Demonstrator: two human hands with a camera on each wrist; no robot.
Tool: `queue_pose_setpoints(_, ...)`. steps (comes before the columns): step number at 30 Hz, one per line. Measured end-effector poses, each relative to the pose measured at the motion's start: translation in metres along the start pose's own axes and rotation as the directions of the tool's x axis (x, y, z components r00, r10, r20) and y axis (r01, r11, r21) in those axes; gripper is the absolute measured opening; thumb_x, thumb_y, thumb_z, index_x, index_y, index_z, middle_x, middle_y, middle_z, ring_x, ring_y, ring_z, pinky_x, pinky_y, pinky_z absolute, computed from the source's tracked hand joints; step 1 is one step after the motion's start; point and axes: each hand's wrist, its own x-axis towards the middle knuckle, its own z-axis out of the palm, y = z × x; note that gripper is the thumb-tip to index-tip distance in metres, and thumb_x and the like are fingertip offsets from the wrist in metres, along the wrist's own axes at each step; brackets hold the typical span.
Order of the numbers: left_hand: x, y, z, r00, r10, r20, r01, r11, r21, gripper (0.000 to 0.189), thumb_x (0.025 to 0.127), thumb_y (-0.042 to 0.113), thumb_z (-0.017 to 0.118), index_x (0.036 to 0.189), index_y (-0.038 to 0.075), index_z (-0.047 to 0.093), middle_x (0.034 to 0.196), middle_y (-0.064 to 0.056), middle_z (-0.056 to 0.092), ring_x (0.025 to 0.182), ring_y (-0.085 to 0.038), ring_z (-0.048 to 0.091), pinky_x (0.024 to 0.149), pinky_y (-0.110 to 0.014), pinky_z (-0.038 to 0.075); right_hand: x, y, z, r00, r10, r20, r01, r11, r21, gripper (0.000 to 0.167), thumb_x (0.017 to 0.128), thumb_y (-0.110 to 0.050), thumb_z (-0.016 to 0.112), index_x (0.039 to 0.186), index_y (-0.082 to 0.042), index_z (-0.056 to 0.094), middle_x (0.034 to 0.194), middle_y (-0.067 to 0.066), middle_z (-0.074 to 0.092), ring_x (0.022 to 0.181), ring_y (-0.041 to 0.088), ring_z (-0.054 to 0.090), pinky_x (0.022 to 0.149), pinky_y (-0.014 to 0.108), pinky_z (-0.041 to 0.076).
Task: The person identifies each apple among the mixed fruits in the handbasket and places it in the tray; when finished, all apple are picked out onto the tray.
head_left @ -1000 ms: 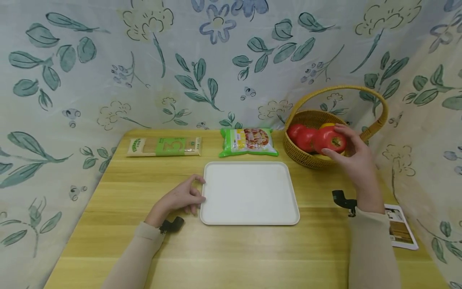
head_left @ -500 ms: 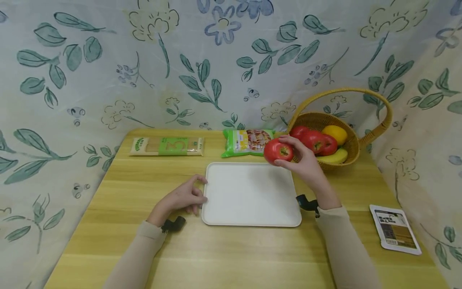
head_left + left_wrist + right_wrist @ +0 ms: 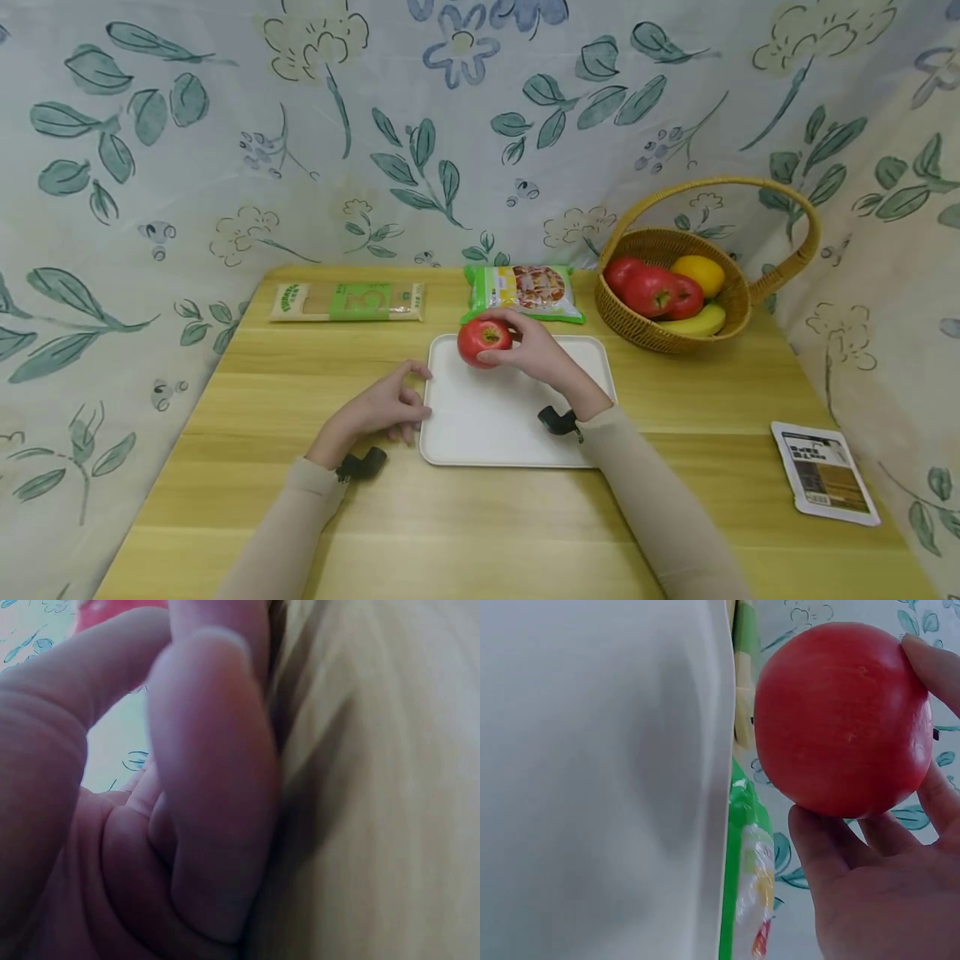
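My right hand (image 3: 534, 348) holds a red apple (image 3: 482, 342) between thumb and fingers over the far left part of a white tray (image 3: 517, 425). In the right wrist view the apple (image 3: 844, 720) is gripped from the side, with a gap between it and the tray's surface (image 3: 577, 780). My left hand (image 3: 377, 406) lies at the tray's left rim, its bent index finger and its thumb set apart along the edge, seemingly touching it. The left wrist view shows blurred fingers (image 3: 214, 765) close to the wooden tabletop; the tray cannot be made out there.
A wicker basket (image 3: 637, 329) with red fruit, a yellow round fruit (image 3: 699, 277) and a banana (image 3: 697, 321) stands back right. Behind the tray lie a green-edged food bag (image 3: 525, 287) and a noodle pack (image 3: 348, 302). A flat white packet (image 3: 825, 473) lies at the right.
My right hand has lifted the apple out of the basket and carried it left to above the tray. My left hand has stayed at the tray's left rim.
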Motion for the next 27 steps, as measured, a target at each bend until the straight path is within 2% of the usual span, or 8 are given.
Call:
queue_pose_setpoints(4,0.001,0.0,-0.001,1.0,-0.003,0.002,0.003,1.0,0.0,0.065,0.096,0.018,0.077,0.146,0.012,0.036,0.075,-0.006,0.07,0.054,-0.017,0.068,0.047,-0.026,0.05,0.012,0.003,0.016,0.999,0.018,0.049,-0.018,1.0,-0.019,0.061,0.089,-0.029,0.087,0.144,-0.027,0.06,0.15,0.004,0.057,0.138,0.031,0.056,0.117,0.052,0.05)
queue_pose_setpoints(11,0.002,-0.002,-0.001,1.0,-0.004,0.006,0.004,1.0,-0.003,0.064,0.096,0.019,0.077,0.145,0.012,0.036,0.075,-0.006,0.07,0.054,-0.017,0.068,0.047,-0.027,0.051,0.023,0.012,0.03,0.996,0.037,0.075,-0.035,0.999,-0.025,0.064,0.089,-0.031,0.087,0.146,-0.028,0.06,0.148,0.005,0.06,0.135,0.029,0.057,0.117,0.05,0.049)
queue_pose_setpoints(24,0.002,0.001,-0.001,1.0,-0.019,0.003,0.019,1.0,-0.002,0.064,0.096,0.02,0.076,0.146,0.015,0.036,0.076,-0.006,0.071,0.053,-0.018,0.068,0.047,-0.026,0.051,0.028,0.011,0.037,0.994,0.048,0.097,-0.044,0.998,-0.05,0.067,0.091,-0.037,0.084,0.151,-0.032,0.056,0.154,0.006,0.057,0.139,0.03,0.056,0.121,0.053,0.045)
queue_pose_setpoints(27,0.0,0.0,-0.001,1.0,-0.02,-0.002,0.02,1.0,-0.002,0.064,0.096,0.02,0.076,0.146,0.014,0.036,0.075,-0.006,0.071,0.053,-0.018,0.068,0.047,-0.026,0.051,0.028,0.01,0.036,0.992,0.048,0.118,-0.042,0.998,-0.053,0.071,0.091,-0.041,0.084,0.154,-0.036,0.052,0.157,0.005,0.054,0.143,0.03,0.053,0.122,0.056,0.043)
